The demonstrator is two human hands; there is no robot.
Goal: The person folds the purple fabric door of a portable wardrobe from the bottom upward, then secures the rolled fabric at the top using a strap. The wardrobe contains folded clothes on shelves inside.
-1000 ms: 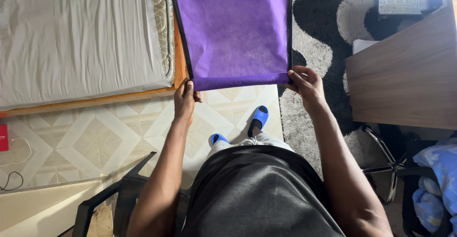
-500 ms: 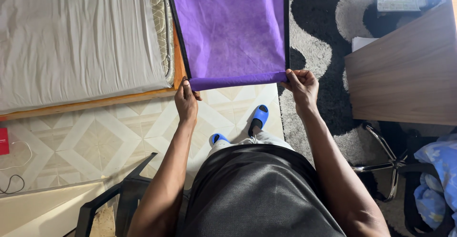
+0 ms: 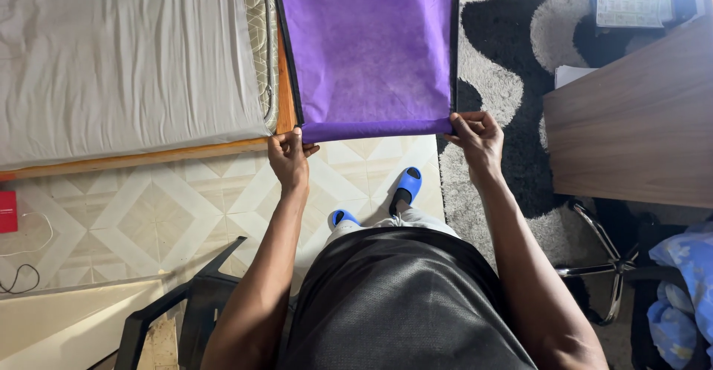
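Left hand (image 3: 288, 158) and right hand (image 3: 475, 136) each pinch a near corner of the purple cloth (image 3: 371, 50); it hangs above the tiled floor (image 3: 148, 214).

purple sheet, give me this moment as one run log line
left hand: grips near left corner of purple sheet | right hand: grips near right corner | sheet: held stretched above tiled floor

The purple fabric sheet (image 3: 369, 50) runs off the top edge; its far end is unseen. The left hand (image 3: 288, 158) and right hand (image 3: 477, 138) cover its near corners. The desk (image 3: 639, 117) and grey mattress (image 3: 126, 58) are cropped. One blue slipper (image 3: 342, 216) lies mostly hidden behind the person's lap.
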